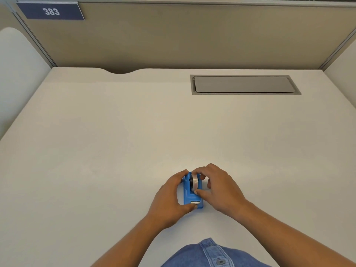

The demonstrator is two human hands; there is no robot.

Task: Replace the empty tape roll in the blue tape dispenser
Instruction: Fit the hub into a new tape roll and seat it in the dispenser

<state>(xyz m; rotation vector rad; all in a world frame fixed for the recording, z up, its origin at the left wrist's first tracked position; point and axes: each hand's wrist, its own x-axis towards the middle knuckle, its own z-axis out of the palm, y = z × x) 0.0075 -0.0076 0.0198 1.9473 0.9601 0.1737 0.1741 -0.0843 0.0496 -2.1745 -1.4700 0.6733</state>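
A small blue tape dispenser (187,196) stands on the white desk near the front edge, its metal cutter facing me. A roll of clear tape (195,182) sits upright in its cradle. My left hand (170,199) wraps the dispenser's left side, fingers at its far end and thumb by the cutter. From the right, my right hand (217,186) pinches the roll, fingertips on its top and thumb against its lower edge. The roll's core is mostly hidden by my fingers.
The white desk (115,141) spreads all around. A grey cable-tray cover (244,84) is set into it at the back right. Beige partition walls (173,35) close the back and sides, one bearing a sign reading 383 (51,11).
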